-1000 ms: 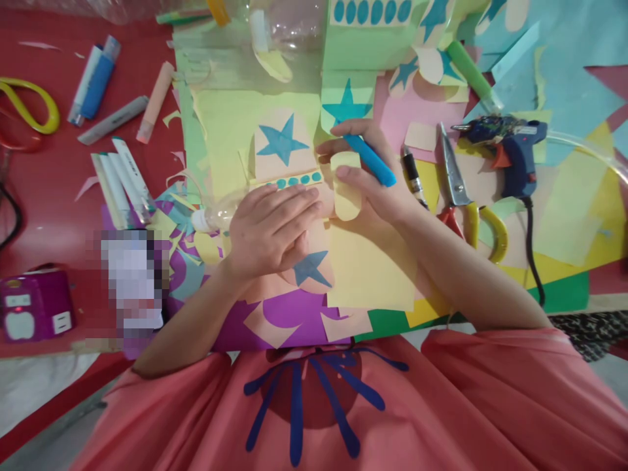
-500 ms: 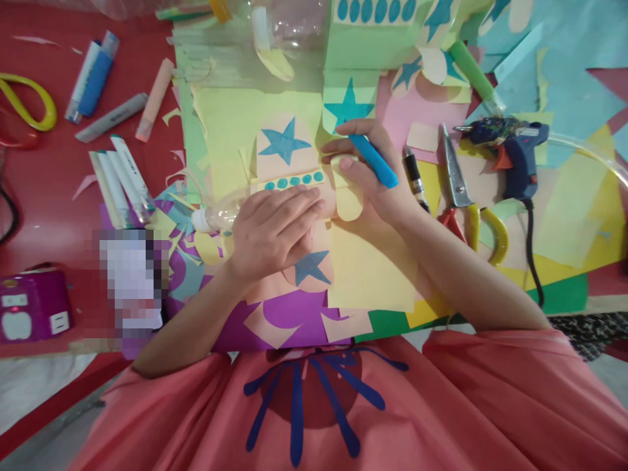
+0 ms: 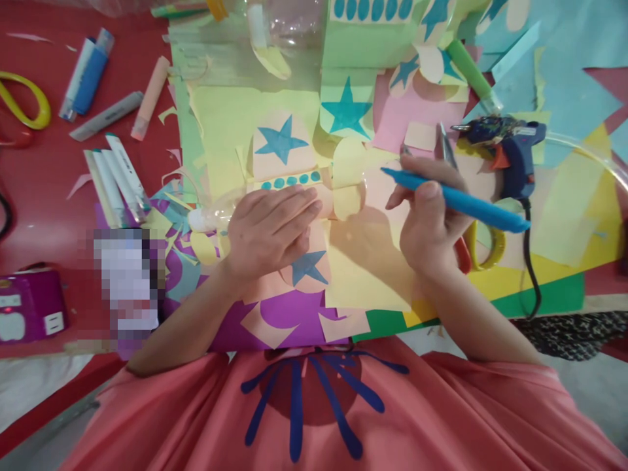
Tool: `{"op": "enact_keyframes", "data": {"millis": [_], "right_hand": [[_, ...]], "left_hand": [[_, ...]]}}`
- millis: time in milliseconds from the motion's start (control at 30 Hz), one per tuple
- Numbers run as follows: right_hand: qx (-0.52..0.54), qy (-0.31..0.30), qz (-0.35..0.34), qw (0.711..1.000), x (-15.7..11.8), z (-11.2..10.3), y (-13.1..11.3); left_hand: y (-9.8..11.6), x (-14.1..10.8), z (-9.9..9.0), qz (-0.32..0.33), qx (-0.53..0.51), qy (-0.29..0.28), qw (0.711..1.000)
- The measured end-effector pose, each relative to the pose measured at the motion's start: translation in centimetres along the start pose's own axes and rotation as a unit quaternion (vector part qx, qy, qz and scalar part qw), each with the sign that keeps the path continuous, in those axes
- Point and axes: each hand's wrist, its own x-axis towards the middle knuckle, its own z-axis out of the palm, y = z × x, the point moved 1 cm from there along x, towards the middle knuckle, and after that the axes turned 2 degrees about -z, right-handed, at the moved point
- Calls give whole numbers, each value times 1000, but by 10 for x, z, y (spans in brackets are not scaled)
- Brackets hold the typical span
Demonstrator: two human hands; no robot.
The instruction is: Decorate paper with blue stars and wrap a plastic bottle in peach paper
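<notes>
Flat and palm-down, the left hand [image 3: 272,229] lies across a clear plastic bottle [image 3: 223,212], its fingers straight and side by side, not curled into a fist. At center, the bottle lies on its side, white cap [image 3: 197,220] toward the left, with peach paper [image 3: 324,198] around its middle. A strip of teal dots [image 3: 294,180] runs just above the fingers; one blue star [image 3: 281,140] is above the strip and another below the hand. Pale yellow rounded tabs [image 3: 349,163] sit by the bottle's right end.

To the right, the right hand [image 3: 426,196] is closed on a blue marker [image 3: 471,204], fingers and thumb pinched together around it. Its tip points left, apart from the bottle.

Beyond the right hand are scissors [image 3: 483,252], partly hidden, and a dark blue glue gun [image 3: 517,157]. On the left, several markers [image 3: 118,180] lie on a red tabletop [image 3: 42,196], with a purple box [image 3: 34,304] nearer the wearer. Colored paper scraps [image 3: 184,212] surround the bottle's neck.
</notes>
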Motion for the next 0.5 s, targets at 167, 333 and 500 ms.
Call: {"op": "enact_keyframes", "data": {"millis": [167, 333, 500], "right_hand": [[-42, 24, -47, 998, -8, 16, -5], [-116, 44, -218, 968, -9, 21, -7], [-130, 2, -250, 959, -6, 20, -11]], "left_hand": [[-4, -3, 0, -13, -35, -1, 999], [-3, -2, -2, -36, -55, -21, 998], [-1, -1, -2, -29, -63, 4, 998]]}}
